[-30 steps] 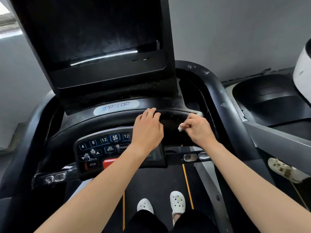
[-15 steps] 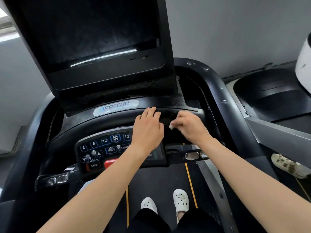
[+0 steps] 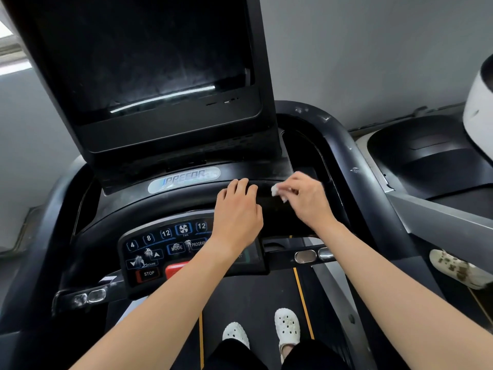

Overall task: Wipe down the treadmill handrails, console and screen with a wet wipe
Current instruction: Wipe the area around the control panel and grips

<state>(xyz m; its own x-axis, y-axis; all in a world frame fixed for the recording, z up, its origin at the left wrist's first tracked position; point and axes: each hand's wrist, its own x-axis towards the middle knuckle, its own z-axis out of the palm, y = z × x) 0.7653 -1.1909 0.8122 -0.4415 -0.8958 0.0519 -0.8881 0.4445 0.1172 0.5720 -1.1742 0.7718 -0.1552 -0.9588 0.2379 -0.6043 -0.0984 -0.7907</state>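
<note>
White wipe (image 3: 275, 189) pinched in right hand (image 3: 306, 200) | left hand (image 3: 237, 212) flat, holding nothing | step: rubbing console (image 3: 160, 209) top | next: screen (image 3: 144, 54), rails

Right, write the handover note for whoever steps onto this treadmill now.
Left hand: flat on the console's curved front bar, holding nothing.
Right hand: pinching a small wadded wet wipe against that bar, right of the left hand.
Done: cannot tell which parts are clean; the screen looks streaky, and the keypad shows smudges.
Left: screen, keypad, both handrails, likely the rest of the bar.
</note>
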